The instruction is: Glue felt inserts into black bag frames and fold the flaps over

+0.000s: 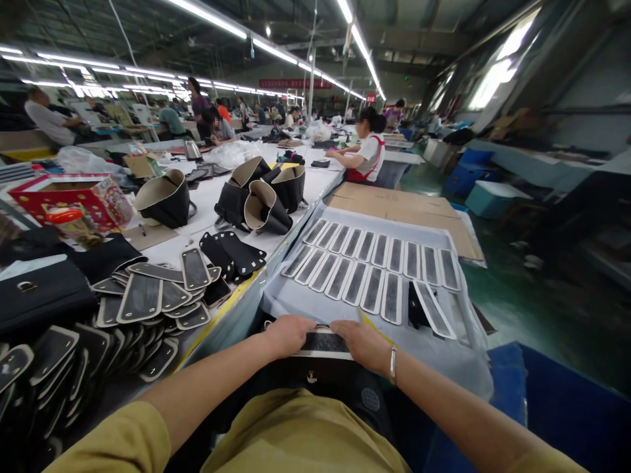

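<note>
Close to my body, my left hand [290, 335] and my right hand [359, 341] grip the two ends of a dark panel with a pale border [323, 343]. The panel lies along a black bag piece with a small metal clasp [311, 376] in my lap. My fingertips curl over the panel's far edge and are partly hidden. Ahead, two rows of similar pale-edged strips [372, 289] lie on a pale-covered surface [468, 355]. One strip [434, 309] sits askew at the near right, beside a black piece [418, 307].
Piles of dark pieces [140, 299] and black bag bodies [266, 207] cover the table at left, with a red box [73, 200] behind. Cardboard [394, 203] lies beyond the strips. A person in a red apron [367, 154] works ahead. A blue bin [566, 407] stands at right.
</note>
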{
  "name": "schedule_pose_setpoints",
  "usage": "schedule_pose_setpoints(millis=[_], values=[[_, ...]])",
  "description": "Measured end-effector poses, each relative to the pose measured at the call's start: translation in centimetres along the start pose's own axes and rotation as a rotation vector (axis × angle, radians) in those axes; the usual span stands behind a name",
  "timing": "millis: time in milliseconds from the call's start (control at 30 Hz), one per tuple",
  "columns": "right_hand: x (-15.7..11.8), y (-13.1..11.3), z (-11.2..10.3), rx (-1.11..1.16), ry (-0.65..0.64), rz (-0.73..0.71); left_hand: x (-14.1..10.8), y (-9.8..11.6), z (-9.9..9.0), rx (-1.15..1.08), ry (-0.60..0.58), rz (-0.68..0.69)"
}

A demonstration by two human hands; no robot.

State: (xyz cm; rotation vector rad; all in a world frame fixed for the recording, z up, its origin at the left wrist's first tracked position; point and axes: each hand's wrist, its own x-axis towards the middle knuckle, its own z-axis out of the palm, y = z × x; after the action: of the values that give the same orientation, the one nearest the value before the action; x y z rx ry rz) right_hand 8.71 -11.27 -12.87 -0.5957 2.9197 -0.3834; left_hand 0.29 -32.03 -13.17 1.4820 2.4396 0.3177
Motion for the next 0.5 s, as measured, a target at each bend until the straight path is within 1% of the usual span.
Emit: schedule_pose_setpoints(millis=[100,200,367,433,500], values=[[-0.2,-0.2,0.1,-0.055,-0.029,0.001,0.0,-0.3,0.5,0.048,-0.003,0.009],[0.5,-0.9,-0.1,-0.089,-0.070,-0.027,0.2,-0.3,0.9,0.087,-0.009,0.035],[1.8,-2.2,0.0,-0.149,-0.049,-0.111,0.5,0.1,1.0,0.150,-0.035,0.057],[1.7,-2.3,-0.1,-0.204,-0.057,-0.121,0.0,-0.3,0.8,0.172,-0.052,0.078],[1.1,-2.0,-0.4,-0.249,-0.072,-0.100,-0.9,-1.3,0.5,0.198,-0.084,0.090]])
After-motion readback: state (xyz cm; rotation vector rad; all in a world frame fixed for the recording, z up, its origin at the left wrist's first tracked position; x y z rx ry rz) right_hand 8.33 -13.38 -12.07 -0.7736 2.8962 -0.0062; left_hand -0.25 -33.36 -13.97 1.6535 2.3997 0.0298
